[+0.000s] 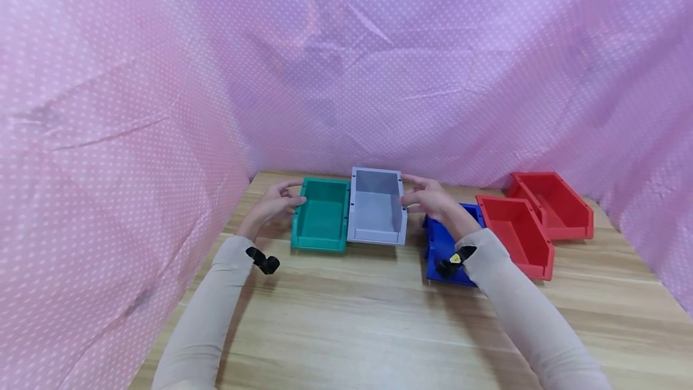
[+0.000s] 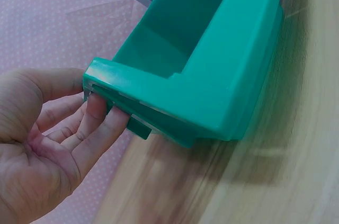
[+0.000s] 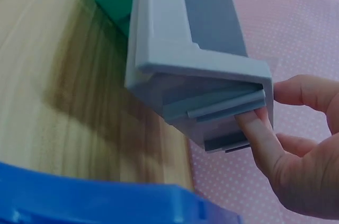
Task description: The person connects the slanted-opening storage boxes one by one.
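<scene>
sitting side by side toward the far part of the table (image 1: 335, 324), the green bin (image 1: 320, 215) was on the left and the grey bin (image 1: 375, 209) on the right, their neighbouring walls touching or nearly so. the grey one reached a little farther back. both seemed lifted clear of the wood, judging by the shadows, though i couldn't be certain.

the left hand (image 1: 273, 202) pinched the green bin's left rim, fingertips tucked beneath it; the right hand (image 1: 432, 197) gripped the grey bin's right rim in much the same way.

from where i stood, the work looked partly done: the pair was together, but the ends didn't line up, and i couldn't tell whether the sides were hooked to each other. squaring and setting down that pair seemed to be left.

to the right, under the right forearm, was the blue bin (image 1: 440, 239), with the near red bin (image 1: 511, 230) just beside it and the far red bin (image 1: 554, 197) beyond. no hand held those three, and they stood apart from the pair, so i judged them not yet joined to it. pink dotted cloth (image 1: 379, 89) hung behind everything.
</scene>
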{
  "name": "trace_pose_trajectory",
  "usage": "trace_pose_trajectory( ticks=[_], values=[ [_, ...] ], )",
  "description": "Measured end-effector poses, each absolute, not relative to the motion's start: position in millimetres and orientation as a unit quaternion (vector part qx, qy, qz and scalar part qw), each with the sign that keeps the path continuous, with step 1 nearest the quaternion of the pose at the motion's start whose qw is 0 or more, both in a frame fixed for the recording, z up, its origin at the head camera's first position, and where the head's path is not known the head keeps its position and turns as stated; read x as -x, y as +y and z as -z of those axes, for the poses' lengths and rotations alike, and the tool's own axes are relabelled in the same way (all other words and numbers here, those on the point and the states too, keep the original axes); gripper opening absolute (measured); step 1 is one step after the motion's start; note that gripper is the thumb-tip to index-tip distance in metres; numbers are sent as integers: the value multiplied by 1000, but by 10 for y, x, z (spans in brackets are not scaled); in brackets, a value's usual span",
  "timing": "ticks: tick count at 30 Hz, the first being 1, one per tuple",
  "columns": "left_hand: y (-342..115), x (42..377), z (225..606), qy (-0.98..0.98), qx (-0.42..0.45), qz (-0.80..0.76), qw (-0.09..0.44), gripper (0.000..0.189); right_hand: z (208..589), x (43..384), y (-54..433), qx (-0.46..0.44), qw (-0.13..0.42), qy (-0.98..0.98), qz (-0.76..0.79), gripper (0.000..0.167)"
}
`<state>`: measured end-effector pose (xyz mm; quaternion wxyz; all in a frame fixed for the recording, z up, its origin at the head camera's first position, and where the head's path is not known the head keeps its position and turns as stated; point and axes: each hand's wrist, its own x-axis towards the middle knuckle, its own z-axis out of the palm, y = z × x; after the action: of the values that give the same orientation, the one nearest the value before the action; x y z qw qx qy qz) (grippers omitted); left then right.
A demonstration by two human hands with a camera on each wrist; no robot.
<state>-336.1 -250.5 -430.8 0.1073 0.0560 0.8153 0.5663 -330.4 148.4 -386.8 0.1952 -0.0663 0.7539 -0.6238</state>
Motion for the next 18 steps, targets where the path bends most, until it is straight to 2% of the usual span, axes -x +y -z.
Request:
trace_pose_trajectory(
  ticks=[18],
  values=[
    [-2497,3407,4299,809,-67,-574,112,63,3879,3362,1506,54,223,745,627,78]
  ],
)
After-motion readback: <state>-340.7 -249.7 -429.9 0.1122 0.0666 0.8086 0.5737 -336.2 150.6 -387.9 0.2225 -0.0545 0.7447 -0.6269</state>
